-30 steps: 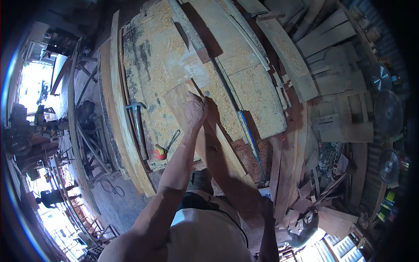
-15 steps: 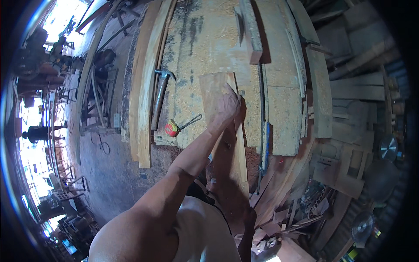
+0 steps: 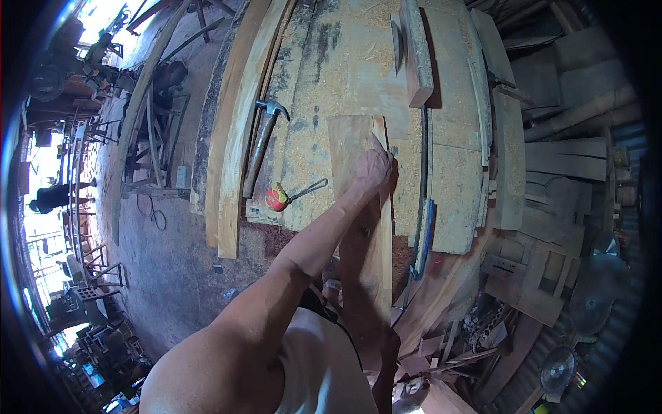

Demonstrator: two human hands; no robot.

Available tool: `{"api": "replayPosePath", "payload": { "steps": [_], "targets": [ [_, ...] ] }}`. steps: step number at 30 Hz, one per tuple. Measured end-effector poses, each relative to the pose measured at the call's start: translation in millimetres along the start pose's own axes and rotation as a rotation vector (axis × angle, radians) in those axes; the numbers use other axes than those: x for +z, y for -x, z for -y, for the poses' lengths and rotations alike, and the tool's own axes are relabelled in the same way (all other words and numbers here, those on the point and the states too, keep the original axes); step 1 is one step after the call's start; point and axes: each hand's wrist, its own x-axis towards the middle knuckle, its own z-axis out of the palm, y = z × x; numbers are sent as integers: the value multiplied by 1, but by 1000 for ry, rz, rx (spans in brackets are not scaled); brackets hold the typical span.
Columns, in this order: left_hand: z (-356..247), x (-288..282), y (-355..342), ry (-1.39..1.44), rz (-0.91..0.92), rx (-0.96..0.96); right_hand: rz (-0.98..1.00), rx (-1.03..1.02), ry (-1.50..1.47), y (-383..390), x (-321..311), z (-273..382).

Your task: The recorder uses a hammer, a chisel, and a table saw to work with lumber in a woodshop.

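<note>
Since 1 s ago, board, hammer and tape have shifted rightward in view. On the left hand, 1 finger points along the board; the others curl at its right edge, though I cannot tell whether they pinch. Board spans from bench toward the right hand, too dark to read. Tape and hammer lie left.

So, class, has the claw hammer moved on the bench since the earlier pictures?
No. The view has shifted, but the claw hammer lies at the same spot on the bench, beside the long pale plank.
</note>
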Motion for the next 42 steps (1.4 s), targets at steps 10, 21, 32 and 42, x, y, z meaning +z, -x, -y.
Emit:
{"api": "replayPosePath", "payload": {
  "steps": [10,21,32,42],
  "targets": [
    [3,1,-3,12,20,-22,-9,97,-166,5,-11,26],
    [-1,-11,-5,-136,107,15,-98,25,-154,14,-2,22],
    [143,-143,-47,162,-11,-296,-305,64,-34,33,-27,59],
    [373,-319,-117,-118,-138,-298,-254,-98,-49,-60,-44,209]
  ]
}}
